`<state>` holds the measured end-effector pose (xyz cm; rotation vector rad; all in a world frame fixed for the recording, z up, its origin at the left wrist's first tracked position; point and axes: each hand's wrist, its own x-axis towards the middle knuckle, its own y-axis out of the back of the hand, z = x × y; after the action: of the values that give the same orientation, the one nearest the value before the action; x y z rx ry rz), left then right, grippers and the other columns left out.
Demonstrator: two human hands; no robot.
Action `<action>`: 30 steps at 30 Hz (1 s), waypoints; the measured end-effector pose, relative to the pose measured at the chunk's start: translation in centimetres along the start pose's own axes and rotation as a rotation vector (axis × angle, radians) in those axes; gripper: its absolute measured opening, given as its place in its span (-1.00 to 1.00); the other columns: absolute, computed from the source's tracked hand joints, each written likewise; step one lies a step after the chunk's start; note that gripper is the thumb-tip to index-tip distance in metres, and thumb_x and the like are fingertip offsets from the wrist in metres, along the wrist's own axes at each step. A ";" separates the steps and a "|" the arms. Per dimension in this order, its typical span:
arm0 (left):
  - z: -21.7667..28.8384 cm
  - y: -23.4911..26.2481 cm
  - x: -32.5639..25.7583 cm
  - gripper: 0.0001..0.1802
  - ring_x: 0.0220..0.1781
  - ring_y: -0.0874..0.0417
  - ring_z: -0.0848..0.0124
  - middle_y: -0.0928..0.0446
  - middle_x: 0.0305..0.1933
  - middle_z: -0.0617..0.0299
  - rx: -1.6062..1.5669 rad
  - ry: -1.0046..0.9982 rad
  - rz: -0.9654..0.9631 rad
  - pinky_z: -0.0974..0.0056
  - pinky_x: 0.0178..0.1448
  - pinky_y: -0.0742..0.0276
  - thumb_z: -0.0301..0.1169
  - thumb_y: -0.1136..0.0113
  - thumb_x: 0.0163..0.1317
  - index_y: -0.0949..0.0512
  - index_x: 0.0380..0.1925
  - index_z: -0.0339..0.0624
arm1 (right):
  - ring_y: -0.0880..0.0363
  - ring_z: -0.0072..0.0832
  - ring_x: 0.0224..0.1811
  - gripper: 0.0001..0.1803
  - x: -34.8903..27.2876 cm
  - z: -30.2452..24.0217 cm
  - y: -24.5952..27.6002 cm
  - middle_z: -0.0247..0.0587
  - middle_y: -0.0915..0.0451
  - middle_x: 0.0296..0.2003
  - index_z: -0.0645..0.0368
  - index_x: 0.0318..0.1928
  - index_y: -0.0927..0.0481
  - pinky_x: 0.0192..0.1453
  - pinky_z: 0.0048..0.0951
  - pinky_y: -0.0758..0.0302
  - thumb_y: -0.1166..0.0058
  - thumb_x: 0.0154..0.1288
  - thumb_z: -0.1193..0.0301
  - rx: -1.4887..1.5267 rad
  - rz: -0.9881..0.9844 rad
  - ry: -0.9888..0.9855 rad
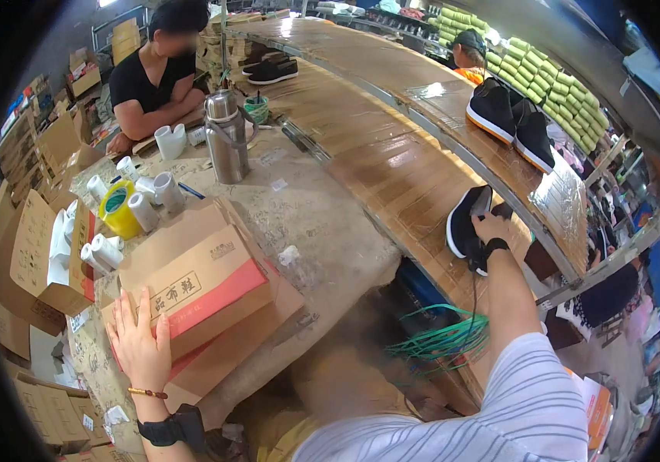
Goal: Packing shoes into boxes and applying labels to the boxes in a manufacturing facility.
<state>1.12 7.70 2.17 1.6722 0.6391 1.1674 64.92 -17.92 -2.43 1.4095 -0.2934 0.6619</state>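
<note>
My left hand [142, 339] lies flat, fingers stretched out, on the near-left end of a closed brown and red shoebox [214, 269]. That box rests at an angle on another cardboard box [268, 331] on the table. Off to the right, my right arm reaches to the slatted lower shelf, where my right hand [491, 229] grips a black shoe [462, 223] with a white sole. The dark shape just beyond my fingers looks like a second shoe, mostly hidden. Green strapping strips [441, 335] hang below my right forearm.
A steel thermos [226, 146], white rolls [170, 192] and a yellow tape roll [120, 212] stand on the table [322, 239]. Black shoes [511, 123] sit on the upper shelf [391, 73], others [272, 71] farther back. A person [160, 85] leans at the far left.
</note>
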 end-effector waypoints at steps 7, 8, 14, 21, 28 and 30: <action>-1.9 2.4 3.9 -0.48 -0.01 -0.45 0.00 -0.48 -0.06 -0.05 -0.093 0.023 -0.297 0.00 0.17 -0.28 -0.21 -0.05 0.21 -0.38 0.19 -0.05 | -0.59 -0.16 -0.29 -0.65 -0.6 -6.0 3.1 -0.01 -0.65 -0.31 0.34 -0.33 -0.63 -0.13 -0.24 -0.45 -0.02 0.16 0.24 1.304 -0.282 0.002; -1.8 0.7 3.7 -0.51 -0.06 -0.46 0.02 -0.49 -0.16 -0.02 -0.168 0.005 -0.240 0.01 0.14 -0.29 -0.22 -0.07 0.20 -0.43 0.14 -0.08 | -0.58 -0.30 -0.32 -0.68 -2.2 -7.4 4.5 -0.11 -0.65 -0.32 0.33 -0.28 -0.63 -0.16 -0.34 -0.48 -0.03 0.16 0.28 1.576 -0.284 -0.078; 0.7 4.7 0.2 -0.67 -0.36 -0.42 0.28 -0.39 -0.47 0.26 -0.334 -0.101 0.306 0.22 -0.21 -0.21 -0.42 -0.18 0.10 -0.60 -0.08 -0.06 | -0.61 -0.29 -0.18 -0.69 -12.3 -10.3 19.3 -0.07 -0.60 -0.22 0.27 -0.07 -0.51 -0.05 -0.30 -0.57 0.13 0.34 0.32 2.462 -1.623 -0.091; 1.5 0.3 -6.8 -0.65 -0.31 -0.45 0.32 -0.44 -0.42 0.26 -0.144 -0.075 0.307 0.23 -0.21 -0.24 -0.45 -0.22 0.01 -0.63 -0.12 0.00 | -0.60 -0.30 -0.16 -0.68 -20.3 -14.5 24.5 -0.07 -0.59 -0.20 0.28 -0.04 -0.49 -0.03 -0.30 -0.56 0.14 0.36 0.31 2.686 -1.618 -0.176; 10.7 4.2 -6.5 -0.45 0.21 -0.37 0.05 -0.42 0.13 -0.06 -1.250 0.087 -0.047 0.09 0.26 -0.26 -0.46 -0.18 0.07 -0.38 0.13 -0.30 | -0.59 -0.30 -0.13 -0.67 -24.3 -17.7 29.0 -0.07 -0.57 -0.18 0.28 -0.01 -0.46 0.00 -0.31 -0.56 0.15 0.38 0.29 2.746 -1.483 -0.303; 12.0 4.7 -5.9 -0.39 0.31 -0.33 0.08 -0.36 0.21 -0.14 -1.616 0.206 -0.042 0.12 0.36 -0.20 -0.48 -0.16 0.10 -0.29 0.20 -0.38 | -0.58 -0.31 -0.12 -0.66 -24.4 -18.2 30.6 -0.08 -0.57 -0.18 0.28 0.00 -0.46 0.01 -0.31 -0.55 0.15 0.39 0.29 2.724 -1.452 -0.351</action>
<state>9.13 -3.96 3.14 0.1586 -0.2320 1.2212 24.31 -5.80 5.66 -1.8108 -1.1911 0.6992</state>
